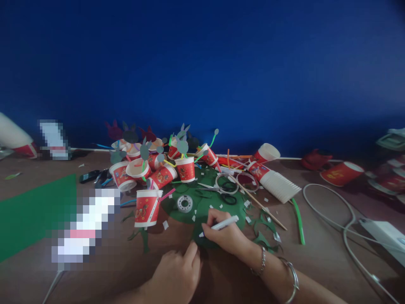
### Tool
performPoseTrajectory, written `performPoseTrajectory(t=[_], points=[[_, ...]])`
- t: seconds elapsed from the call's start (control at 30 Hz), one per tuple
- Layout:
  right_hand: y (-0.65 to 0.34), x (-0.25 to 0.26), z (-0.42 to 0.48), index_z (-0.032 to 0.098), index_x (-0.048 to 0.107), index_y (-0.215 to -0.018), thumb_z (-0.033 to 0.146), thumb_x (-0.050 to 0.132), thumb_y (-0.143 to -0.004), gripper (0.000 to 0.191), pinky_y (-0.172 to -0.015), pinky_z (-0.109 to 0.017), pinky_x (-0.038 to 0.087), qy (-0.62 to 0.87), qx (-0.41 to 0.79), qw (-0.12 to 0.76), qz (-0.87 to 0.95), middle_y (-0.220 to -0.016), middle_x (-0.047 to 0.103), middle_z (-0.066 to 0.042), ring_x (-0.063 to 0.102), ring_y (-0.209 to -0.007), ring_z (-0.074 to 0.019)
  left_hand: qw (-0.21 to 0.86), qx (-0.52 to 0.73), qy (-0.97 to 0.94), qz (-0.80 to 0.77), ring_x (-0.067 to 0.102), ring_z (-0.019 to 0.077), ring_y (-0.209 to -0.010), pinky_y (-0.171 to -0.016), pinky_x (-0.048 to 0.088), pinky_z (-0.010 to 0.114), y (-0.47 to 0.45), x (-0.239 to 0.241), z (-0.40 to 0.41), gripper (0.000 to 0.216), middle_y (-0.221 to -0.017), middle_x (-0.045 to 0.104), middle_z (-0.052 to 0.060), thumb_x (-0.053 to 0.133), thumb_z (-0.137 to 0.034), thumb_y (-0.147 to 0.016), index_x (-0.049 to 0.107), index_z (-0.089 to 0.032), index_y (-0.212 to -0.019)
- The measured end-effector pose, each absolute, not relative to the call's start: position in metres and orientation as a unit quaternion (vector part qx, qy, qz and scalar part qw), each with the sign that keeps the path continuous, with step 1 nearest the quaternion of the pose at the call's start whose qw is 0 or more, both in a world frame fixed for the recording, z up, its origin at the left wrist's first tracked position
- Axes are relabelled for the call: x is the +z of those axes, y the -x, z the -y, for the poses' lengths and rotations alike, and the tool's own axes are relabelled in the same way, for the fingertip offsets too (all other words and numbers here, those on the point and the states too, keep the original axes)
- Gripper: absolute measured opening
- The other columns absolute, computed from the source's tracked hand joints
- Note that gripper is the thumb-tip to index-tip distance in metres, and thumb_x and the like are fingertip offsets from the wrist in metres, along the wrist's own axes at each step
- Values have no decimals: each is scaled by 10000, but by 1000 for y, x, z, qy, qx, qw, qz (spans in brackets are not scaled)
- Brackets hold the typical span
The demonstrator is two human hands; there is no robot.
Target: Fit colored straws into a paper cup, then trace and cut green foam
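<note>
My right hand (226, 234) is closed around a white marker (225, 222), its tip pointing left and down over a dark green paper piece (207, 242). At the near edge of that piece, my left hand (179, 270) has its fingers curled, the fingertips meeting the paper; whether they pinch or press it is hard to see. Beyond the hands, a larger green sheet (202, 202) bears a clear tape roll (184, 204), scissors (223, 192) and small white scraps. Left of the tape, a red paper cup (147, 207) stands upright with a pink straw.
Several red cups (185, 169) with straws and paper animal heads crowd the back. A cup stack (274, 181) lies right of the scissors, beside a wooden stick (257, 202) and green straw (298, 221). A white cable (344, 228) loops at right; green paper (38, 211) lies left.
</note>
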State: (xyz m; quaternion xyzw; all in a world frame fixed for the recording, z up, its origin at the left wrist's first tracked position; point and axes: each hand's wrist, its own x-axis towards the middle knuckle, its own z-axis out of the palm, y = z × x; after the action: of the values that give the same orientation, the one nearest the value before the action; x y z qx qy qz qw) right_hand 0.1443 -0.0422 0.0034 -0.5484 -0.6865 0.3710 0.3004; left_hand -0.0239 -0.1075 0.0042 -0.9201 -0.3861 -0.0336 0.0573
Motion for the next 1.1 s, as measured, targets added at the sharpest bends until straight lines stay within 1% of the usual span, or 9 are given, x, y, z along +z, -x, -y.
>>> performPoseTrajectory(t=[0.17, 0.3, 0.5, 0.6, 0.83, 1.1], points=[[-145, 2, 43, 197, 377, -502, 203, 518, -651, 205, -427, -195, 228, 550, 360, 303, 690, -470, 405, 54, 329, -456, -77, 59, -42, 920, 385, 610, 160, -490, -403, 484, 265, 24, 3, 107, 180, -894, 652, 48, 521, -148, -811, 623, -176, -957], [-145, 3, 43, 199, 362, -497, 190, 505, -639, 202, -425, -193, 220, 549, 362, 302, 690, -457, 389, 58, 317, -452, -76, 59, -42, 920, 385, 613, 154, -503, -415, 484, 252, 25, 4, 107, 170, -892, 651, 49, 544, -153, -799, 629, -167, -946], [-146, 4, 42, 209, 350, -497, 203, 487, -632, 193, -419, -196, 226, 556, 376, 326, 665, -454, 372, 60, 315, -449, -81, 56, 0, 929, 365, 631, 165, -556, -441, 494, 251, 26, 7, 107, 234, -948, 640, 86, 510, -136, -811, 609, -157, -1022], [-148, 4, 41, 214, 340, -497, 221, 482, -635, 198, -417, -201, 232, 567, 381, 331, 651, -447, 356, 62, 310, -446, -84, 50, 6, 930, 365, 629, 170, -554, -440, 499, 264, 26, 6, 106, 236, -941, 634, 81, 485, -126, -819, 609, -162, -1017], [-148, 3, 42, 200, 386, -507, 226, 510, -667, 203, -428, -201, 239, 554, 373, 317, 674, -474, 413, 48, 336, -461, -84, 60, 1, 927, 370, 622, 153, -554, -457, 495, 243, 26, 5, 108, 211, -919, 630, 79, 489, -154, -838, 606, -154, -1013], [-146, 5, 42, 198, 377, -500, 196, 523, -657, 214, -422, -195, 232, 561, 352, 317, 679, -464, 403, 58, 328, -453, -77, 55, -3, 925, 375, 626, 150, -565, -470, 499, 234, 25, 8, 108, 198, -895, 626, 70, 498, -138, -829, 606, -152, -994]])
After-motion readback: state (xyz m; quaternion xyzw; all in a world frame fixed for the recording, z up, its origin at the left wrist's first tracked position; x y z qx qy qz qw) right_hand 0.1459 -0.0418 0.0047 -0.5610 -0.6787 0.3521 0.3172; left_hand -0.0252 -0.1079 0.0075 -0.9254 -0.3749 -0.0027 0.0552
